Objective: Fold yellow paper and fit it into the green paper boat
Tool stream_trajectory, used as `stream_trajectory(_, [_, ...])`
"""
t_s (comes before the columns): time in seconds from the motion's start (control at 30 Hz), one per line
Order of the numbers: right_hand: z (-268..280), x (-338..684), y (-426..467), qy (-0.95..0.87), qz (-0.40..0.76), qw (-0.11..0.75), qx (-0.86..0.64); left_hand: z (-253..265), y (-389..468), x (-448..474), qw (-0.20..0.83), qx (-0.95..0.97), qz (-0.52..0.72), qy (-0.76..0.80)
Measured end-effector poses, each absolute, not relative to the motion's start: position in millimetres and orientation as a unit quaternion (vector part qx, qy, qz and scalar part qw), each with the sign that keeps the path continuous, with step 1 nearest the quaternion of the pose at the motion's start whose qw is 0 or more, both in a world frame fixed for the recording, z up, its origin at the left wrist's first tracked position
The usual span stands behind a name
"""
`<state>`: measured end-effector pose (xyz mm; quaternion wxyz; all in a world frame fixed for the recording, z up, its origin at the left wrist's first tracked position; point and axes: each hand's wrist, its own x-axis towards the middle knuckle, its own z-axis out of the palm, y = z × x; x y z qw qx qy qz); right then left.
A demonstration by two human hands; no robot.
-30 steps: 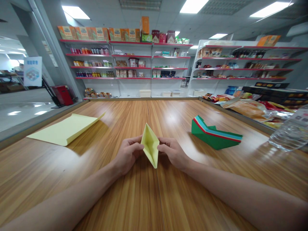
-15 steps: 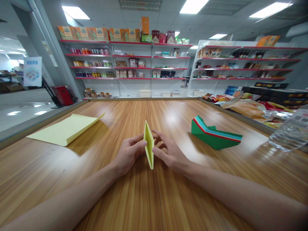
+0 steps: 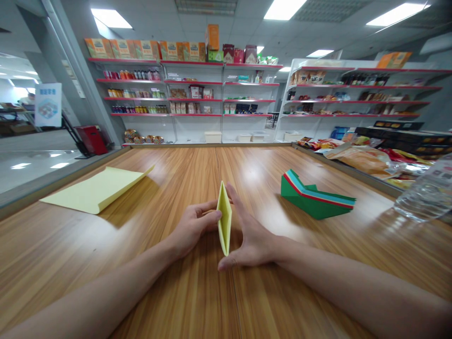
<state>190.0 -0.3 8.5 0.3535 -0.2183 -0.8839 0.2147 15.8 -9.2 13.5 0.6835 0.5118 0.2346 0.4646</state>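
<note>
A small folded piece of yellow paper (image 3: 225,223) stands on edge over the middle of the table, its narrow pocket slightly parted toward me. My left hand (image 3: 194,226) pinches it from the left, thumb on the near side and fingers partly hidden behind it. On the other side, my right hand (image 3: 256,238) is spread wide around the paper. Its thumb lies by the near tip and its fingers reach along the far end; I cannot tell how firmly they touch it.
A yellow sheet (image 3: 95,188) with a curled edge lies at left. To the right sits a green folded paper piece (image 3: 310,200) with red, white and blue layers. A clear plastic bottle (image 3: 423,195) and snack bags (image 3: 374,162) are at far right. Stocked shelves (image 3: 194,99) stand behind.
The folded yellow paper has shifted slightly right and nearer. My right hand has gone from a close hold at its side to a wide spread spanning its two ends. My left hand keeps its pinch.
</note>
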Motion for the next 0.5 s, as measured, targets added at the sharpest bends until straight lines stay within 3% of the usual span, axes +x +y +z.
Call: stream_trajectory(0.5, [10.0,189.9,-5.1,-0.809,0.300,0.446,-0.237,7.5,-7.6,14.6,0.647,0.539,0.465,0.274])
